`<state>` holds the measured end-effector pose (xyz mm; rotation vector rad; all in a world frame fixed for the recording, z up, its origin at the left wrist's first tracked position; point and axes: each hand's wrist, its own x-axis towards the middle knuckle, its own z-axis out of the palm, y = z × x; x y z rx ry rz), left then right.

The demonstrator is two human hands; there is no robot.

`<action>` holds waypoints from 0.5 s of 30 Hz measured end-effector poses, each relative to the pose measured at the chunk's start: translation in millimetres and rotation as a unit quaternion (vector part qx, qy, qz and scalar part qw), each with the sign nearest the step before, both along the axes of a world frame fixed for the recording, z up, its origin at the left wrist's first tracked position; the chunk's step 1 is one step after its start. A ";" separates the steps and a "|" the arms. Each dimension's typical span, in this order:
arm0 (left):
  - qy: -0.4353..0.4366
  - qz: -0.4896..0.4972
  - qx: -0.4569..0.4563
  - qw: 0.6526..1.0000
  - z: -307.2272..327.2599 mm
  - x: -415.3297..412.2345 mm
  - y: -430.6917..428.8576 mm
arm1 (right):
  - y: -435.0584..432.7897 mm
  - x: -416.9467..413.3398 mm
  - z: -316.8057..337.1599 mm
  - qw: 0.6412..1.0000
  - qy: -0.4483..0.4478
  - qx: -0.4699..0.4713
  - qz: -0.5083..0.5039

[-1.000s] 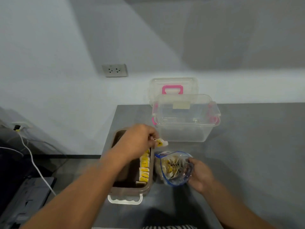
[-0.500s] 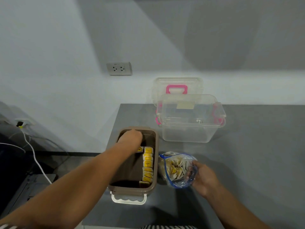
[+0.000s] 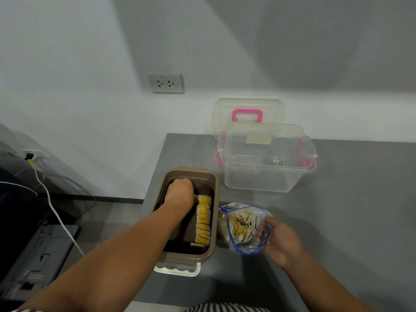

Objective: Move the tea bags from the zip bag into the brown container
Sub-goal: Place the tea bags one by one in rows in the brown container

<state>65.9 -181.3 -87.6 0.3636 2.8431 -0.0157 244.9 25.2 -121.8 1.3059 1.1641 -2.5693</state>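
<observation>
While the grey worktop (image 3: pixel 337 221) carries both, the brown container (image 3: pixel 186 171) holds a row of tea bags (image 3: pixel 203 218) along its right wall, and the zip bag (image 3: pixel 238 224) just right holds more. The left hand (image 3: pixel 180 191), sunk in the container, hides its grip; the right hand (image 3: pixel 281 242) pinches the bag's rim.

brown container (image 3: pixel 186 257): opaque matt plastic; clear zip bag with blue seal (image 3: pixel 245 247): glossy crinkled plastic film; yellow-tagged tea bags (image 3: pixel 203 218): paper; transparent storage box (image 3: pixel 258 179): glossy plastic; grey table top (image 3: pixel 349 221): smooth, matt
</observation>
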 end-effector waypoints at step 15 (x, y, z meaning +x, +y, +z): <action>-0.094 0.189 0.170 0.962 -21.4 10.3 -5.2 | -1.3 2.3 -8.3 0.999 -0.031 0.018 0.021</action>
